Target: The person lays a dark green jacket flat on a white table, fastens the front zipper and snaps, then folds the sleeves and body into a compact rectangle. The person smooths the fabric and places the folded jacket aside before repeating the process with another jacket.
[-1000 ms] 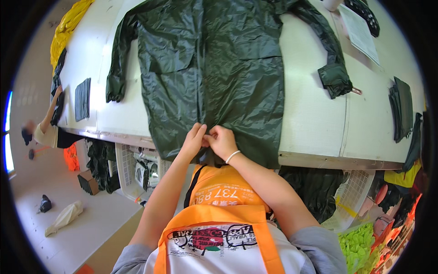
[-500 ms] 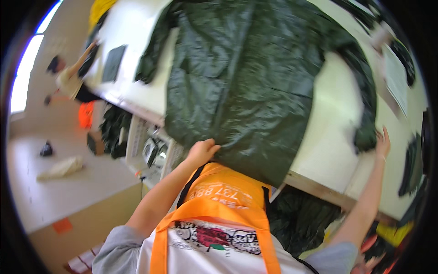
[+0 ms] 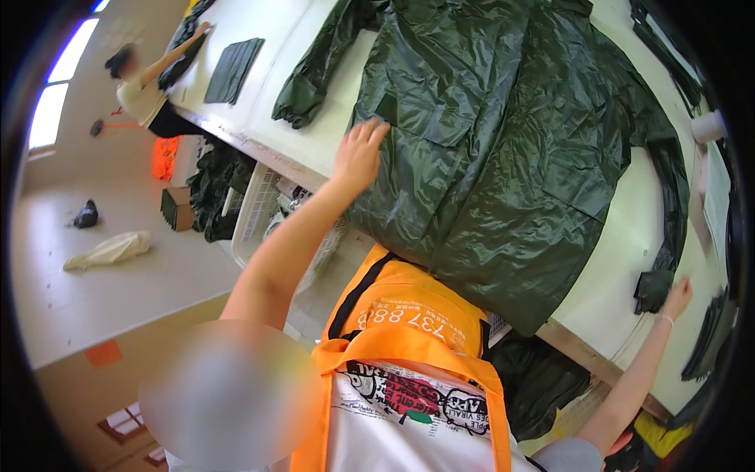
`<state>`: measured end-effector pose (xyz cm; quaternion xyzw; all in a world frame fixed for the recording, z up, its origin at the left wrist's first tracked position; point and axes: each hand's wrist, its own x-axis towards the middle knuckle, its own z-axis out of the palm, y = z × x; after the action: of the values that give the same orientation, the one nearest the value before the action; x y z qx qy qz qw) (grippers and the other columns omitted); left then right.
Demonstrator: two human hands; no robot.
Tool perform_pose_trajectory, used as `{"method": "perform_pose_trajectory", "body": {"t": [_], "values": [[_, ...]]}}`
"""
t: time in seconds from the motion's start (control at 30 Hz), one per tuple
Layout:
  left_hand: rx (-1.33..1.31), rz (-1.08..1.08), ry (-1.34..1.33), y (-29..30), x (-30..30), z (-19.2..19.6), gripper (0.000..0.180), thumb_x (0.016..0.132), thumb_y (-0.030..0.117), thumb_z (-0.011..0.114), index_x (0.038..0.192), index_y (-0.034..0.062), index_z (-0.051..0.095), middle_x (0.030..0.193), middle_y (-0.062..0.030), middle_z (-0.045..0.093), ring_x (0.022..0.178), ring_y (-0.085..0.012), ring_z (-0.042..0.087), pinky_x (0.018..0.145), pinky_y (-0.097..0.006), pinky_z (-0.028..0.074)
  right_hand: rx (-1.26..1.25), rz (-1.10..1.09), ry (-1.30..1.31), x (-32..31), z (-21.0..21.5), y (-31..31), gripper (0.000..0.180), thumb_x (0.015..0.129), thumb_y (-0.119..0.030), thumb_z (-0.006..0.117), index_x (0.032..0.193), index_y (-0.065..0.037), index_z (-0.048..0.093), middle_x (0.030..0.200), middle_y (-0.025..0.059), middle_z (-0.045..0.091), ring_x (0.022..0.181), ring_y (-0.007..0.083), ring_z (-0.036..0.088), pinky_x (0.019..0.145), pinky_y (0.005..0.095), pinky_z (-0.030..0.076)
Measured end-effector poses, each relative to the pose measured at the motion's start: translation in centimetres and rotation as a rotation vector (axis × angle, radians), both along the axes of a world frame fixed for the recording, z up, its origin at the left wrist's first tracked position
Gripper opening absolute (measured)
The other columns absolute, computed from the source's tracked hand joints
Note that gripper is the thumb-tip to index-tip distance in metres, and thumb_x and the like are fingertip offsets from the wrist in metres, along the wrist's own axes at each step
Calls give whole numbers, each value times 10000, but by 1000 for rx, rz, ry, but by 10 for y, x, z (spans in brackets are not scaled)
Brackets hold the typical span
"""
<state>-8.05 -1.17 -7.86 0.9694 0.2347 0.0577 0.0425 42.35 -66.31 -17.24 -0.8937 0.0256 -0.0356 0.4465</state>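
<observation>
A dark green, shiny raincoat (image 3: 472, 173) lies spread front up on the white table, its lower hem hanging over the near edge against my orange apron. My left hand (image 3: 360, 156) rests on the coat's left side edge beside a pocket flap, fingers stretched out and nothing gripped. My right hand (image 3: 679, 299) is beside the gathered cuff (image 3: 653, 289) of the right-hand sleeve, its fingers curled in. Whether they pinch any cloth is too small to make out. The other sleeve (image 3: 303, 90) lies to the left, with its cuff toward me.
A folded dark green piece (image 3: 234, 71) lies on the white table (image 3: 314, 149); more folded dark pieces (image 3: 706, 338) lie far right. A white roll (image 3: 708, 126) stands at the right. White baskets (image 3: 258, 208) sit below the table. Another person (image 3: 145, 90) works at far left.
My left hand has moved up from the hem to the coat's left side, its fingers straightening. My right hand's fingers have curled in near the cuff. The whole view has shifted.
</observation>
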Motion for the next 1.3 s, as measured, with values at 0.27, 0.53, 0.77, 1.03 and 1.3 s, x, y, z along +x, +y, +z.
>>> {"method": "perform_pose_trajectory", "body": {"t": [0.27,0.53,0.77,1.03,1.3], "values": [[-149,-362,-18,101,48,-50,500,724,10,577,1209,125,545,1291,-78,506,1175,-270,476,980,-388,398,-84,926,-123,-286,111,433,320,783,-46,624,1085,-151,639,867,46,612,683,175,612,600,284,490],[-632,133,-106,142,97,-39,285,748,175,707,991,36,650,829,-125,643,760,-235,614,680,-320,469,-91,752,237,-269,47,541,192,782,-211,685,713,-51,606,597,22,494,490,144,447,500,294,380],[-491,-360,-404,65,142,-39,261,711,223,727,913,90,630,899,-59,600,854,-266,549,776,-386,406,353,383,913,-263,59,562,219,755,-198,727,674,-37,602,568,-37,502,503,79,429,483,272,356],[-717,-332,-315,63,147,-65,154,699,178,735,704,91,609,689,-10,556,724,-206,535,687,-348,370,-53,103,443,-336,63,564,253,712,-208,753,746,19,645,631,59,623,566,101,552,580,254,456],[-687,-341,-378,61,147,-72,152,688,133,730,685,96,582,686,-2,544,694,-199,521,661,-336,358,206,24,393,-340,41,553,125,754,-111,676,737,11,653,605,-16,576,542,38,464,505,225,380]]}}
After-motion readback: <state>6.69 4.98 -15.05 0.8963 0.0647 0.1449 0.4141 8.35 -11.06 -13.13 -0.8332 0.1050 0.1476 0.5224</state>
